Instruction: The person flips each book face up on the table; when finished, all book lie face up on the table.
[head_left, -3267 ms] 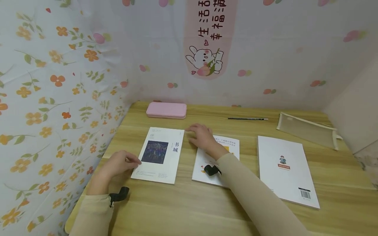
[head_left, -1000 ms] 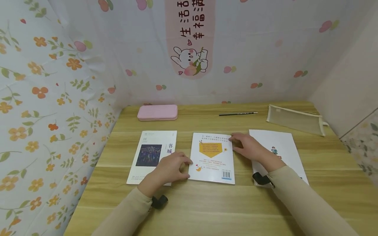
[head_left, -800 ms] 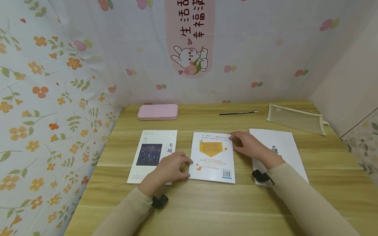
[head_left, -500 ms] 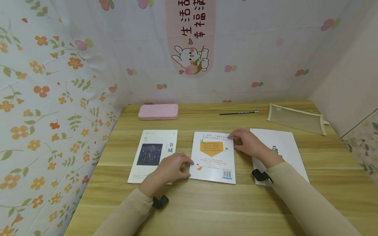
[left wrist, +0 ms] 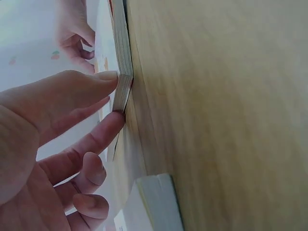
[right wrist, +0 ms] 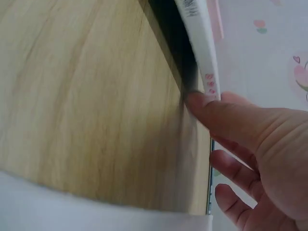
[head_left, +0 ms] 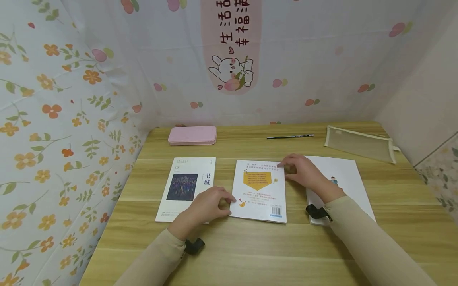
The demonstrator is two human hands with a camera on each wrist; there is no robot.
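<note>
A white book with an orange panel and a barcode (head_left: pixel 259 190) lies in the middle of the wooden table (head_left: pixel 250 254). My left hand (head_left: pixel 225 201) pinches its lower left edge; the left wrist view shows thumb and forefinger on that book's edge (left wrist: pixel 123 89). My right hand (head_left: pixel 287 167) grips the upper right corner. In the right wrist view my thumb (right wrist: pixel 216 113) sits under the book's edge (right wrist: pixel 204 57), which is raised a little off the wood. A white book with a dark picture (head_left: pixel 186 186) lies to the left.
A larger white book (head_left: pixel 343 174) lies on the right, partly under my right forearm. At the back are a pink case (head_left: pixel 192 135), a dark pencil (head_left: pixel 290 137) and a beige mesh pouch (head_left: pixel 359 145). Patterned cloth walls close in the left and back.
Both hands moved from the left book to the middle book. Over the last second the right hand has tipped the book's right corner up slightly; the left hand keeps its pinch.
</note>
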